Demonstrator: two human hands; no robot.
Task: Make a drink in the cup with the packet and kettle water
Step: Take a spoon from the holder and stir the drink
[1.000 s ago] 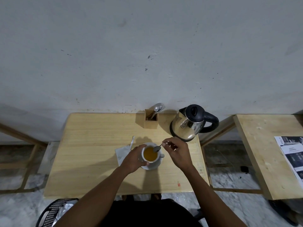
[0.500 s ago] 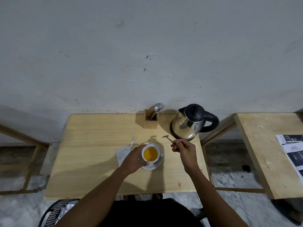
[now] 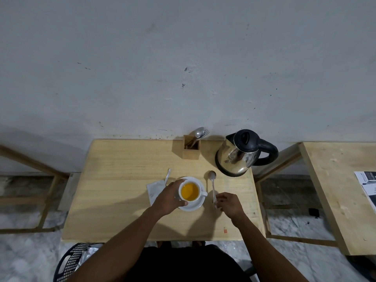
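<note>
A white cup full of orange drink stands on a white saucer near the middle of the wooden table. My left hand grips the cup's left side. To the right of the saucer a metal spoon lies flat on the table, bowl pointing away. My right hand pinches the near end of its handle. The silvery packet lies torn open left of the saucer, partly under my left hand. A steel kettle with a black lid and handle stands at the back right.
A wooden cutlery holder with a spoon and a fork stands against the wall, left of the kettle. A second wooden table with a printed sheet is on the right. A black basket sits on the floor, lower left.
My right hand lifted the spoon out of the cup, carried it rightward and lowered it flat onto the table beside the saucer. My left hand stayed on the cup.
</note>
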